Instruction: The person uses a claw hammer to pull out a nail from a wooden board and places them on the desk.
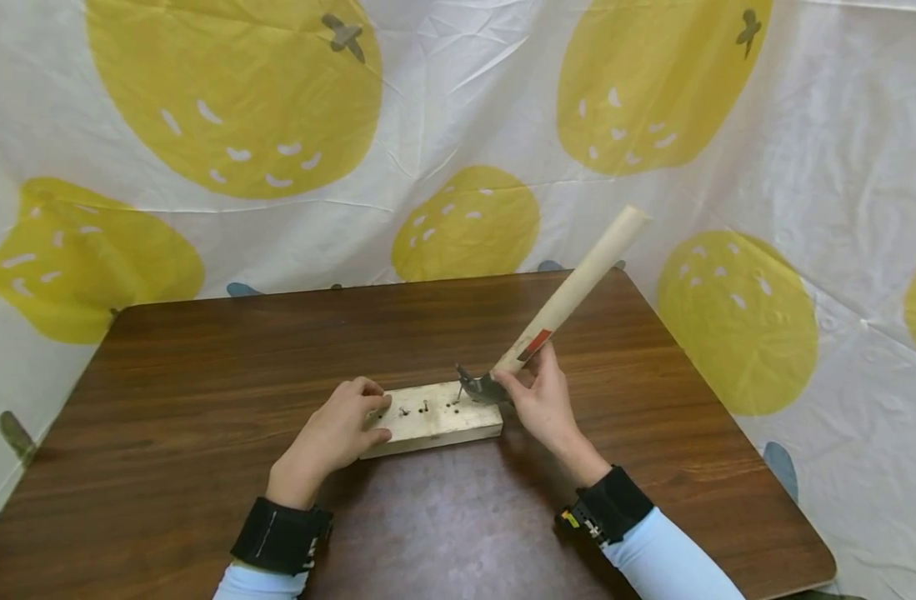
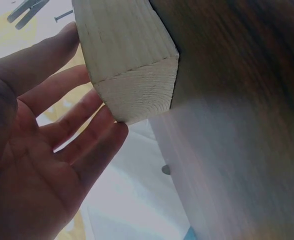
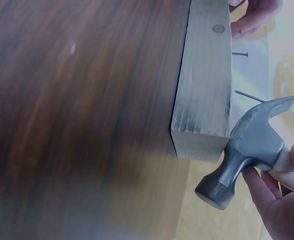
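Head view: right grip (image 1: pixel 545 404) holds pale-handled steel claw hammer (image 1: pixel 573 296) beside thin grey nail (image 3: pixel 248 95); left grip (image 1: pixel 340 423), wide, rests on pale oblong wooden block (image 1: pixel 437 425) atop brown wooden worktop (image 1: pixel 412 525). Hard levering could tip block.

A white cloth (image 1: pixel 458 100) printed with yellow fruit (image 1: pixel 232 92) hangs behind a dark brown wood-grain table (image 1: pixel 202 375) with rounded corners.

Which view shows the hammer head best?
Right wrist: the hammer head is large there, claw and striking end both visible. Head view has it small, partly behind the right hand; left wrist catches just the claw's prongs, top left.
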A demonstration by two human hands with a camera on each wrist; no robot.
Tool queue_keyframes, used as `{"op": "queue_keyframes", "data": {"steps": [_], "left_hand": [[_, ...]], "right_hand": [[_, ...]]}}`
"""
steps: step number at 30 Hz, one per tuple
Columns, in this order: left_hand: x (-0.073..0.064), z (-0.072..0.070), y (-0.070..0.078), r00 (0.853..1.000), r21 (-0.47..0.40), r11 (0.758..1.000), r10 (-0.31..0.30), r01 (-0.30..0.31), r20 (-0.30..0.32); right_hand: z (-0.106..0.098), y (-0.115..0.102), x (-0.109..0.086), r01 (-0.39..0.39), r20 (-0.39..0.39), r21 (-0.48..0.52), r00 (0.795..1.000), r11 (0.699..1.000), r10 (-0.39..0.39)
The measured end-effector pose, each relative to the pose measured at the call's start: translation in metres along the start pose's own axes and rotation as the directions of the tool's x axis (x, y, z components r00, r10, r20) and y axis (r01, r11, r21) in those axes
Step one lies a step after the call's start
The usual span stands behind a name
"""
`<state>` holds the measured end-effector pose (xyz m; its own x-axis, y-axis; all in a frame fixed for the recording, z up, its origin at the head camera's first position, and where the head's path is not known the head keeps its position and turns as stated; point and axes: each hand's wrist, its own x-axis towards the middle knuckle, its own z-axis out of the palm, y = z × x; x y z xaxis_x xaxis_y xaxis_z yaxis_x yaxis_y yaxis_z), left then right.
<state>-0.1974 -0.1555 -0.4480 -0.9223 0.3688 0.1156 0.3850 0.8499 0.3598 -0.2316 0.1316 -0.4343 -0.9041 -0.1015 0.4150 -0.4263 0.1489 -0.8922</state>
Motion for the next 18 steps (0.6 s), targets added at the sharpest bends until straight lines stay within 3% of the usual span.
{"op": "queue_keyframes", "data": {"steps": [18], "left_hand": [[-0.0011, 0.0006, -0.0037, 1.000, -0.032, 0.999, -0.021, 0.021, -0.004]], "right_hand": [[0.0107, -0.0070, 0.0010, 0.027, -0.019, 0.039, 0.999, 0.999, -0.026]]}}
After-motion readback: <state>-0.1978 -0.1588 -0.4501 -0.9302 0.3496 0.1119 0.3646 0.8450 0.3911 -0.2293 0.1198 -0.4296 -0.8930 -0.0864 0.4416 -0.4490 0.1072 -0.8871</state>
